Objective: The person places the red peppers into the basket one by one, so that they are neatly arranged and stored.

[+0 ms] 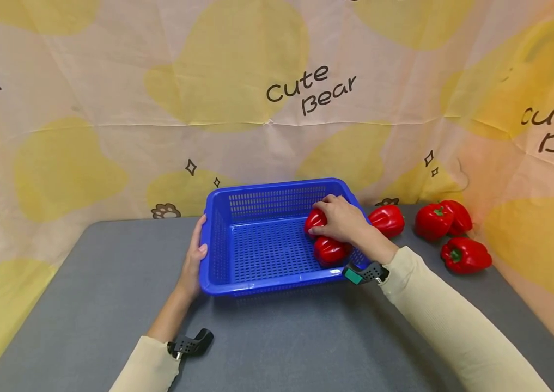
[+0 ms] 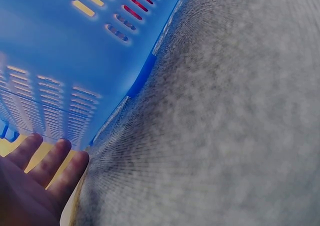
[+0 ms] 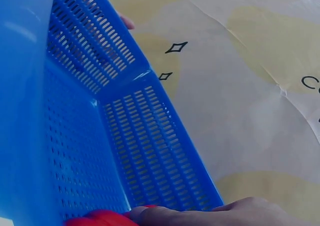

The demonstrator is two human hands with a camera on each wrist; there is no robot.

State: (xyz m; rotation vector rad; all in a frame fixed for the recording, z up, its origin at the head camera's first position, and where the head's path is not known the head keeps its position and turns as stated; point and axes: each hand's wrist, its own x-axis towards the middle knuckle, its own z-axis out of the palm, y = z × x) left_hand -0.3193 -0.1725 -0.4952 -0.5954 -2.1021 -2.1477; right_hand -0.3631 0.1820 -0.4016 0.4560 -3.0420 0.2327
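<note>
Head view: right hand (image 1: 342, 218) inside the blue basket (image 1: 218, 239), against its right wall, fingers curled over a red pepper (image 1: 315, 219) directly beneath; a second pepper (image 1: 329, 251) just nearer in the basket. Left hand (image 1: 193, 261) flat against the basket's left wall, fingers straight.

Left wrist: straight fingers (image 2: 52, 161) beside the basket wall, on the counter (image 2: 225, 136).

Right wrist: fingers (image 3: 200, 215) bent over the pepper at the basket's floor.

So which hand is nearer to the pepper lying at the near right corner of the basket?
Right. The right hand is inside the blue basket, gripping another pepper just behind that near pepper. The left hand rests on the basket's outer left wall.
</note>
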